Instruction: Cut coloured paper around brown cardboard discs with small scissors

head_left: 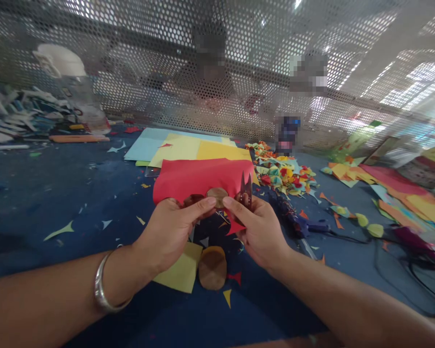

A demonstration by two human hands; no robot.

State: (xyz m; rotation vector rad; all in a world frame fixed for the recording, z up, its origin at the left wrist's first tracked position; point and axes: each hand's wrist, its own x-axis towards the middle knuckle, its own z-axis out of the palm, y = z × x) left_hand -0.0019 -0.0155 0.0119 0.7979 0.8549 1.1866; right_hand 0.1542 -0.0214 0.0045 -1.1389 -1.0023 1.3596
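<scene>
My left hand (172,232) and my right hand (259,232) meet over the blue table (58,193). Together they pinch a small round brown disc (217,195) against a red paper sheet (195,179). The right hand also grips small dark scissors (245,189), blades pointing up. A silver bangle (103,287) circles my left wrist. Below the hands lie a brown wooden disc (212,267) and a yellow paper square (179,273).
Light blue and yellow sheets (188,147) lie behind the red one. A heap of folded coloured paper pieces (284,174) sits right of centre, a glue gun (297,222) with cable beside it. More sheets (402,193) at right, scraps far left, perforated metal screen (166,58) behind.
</scene>
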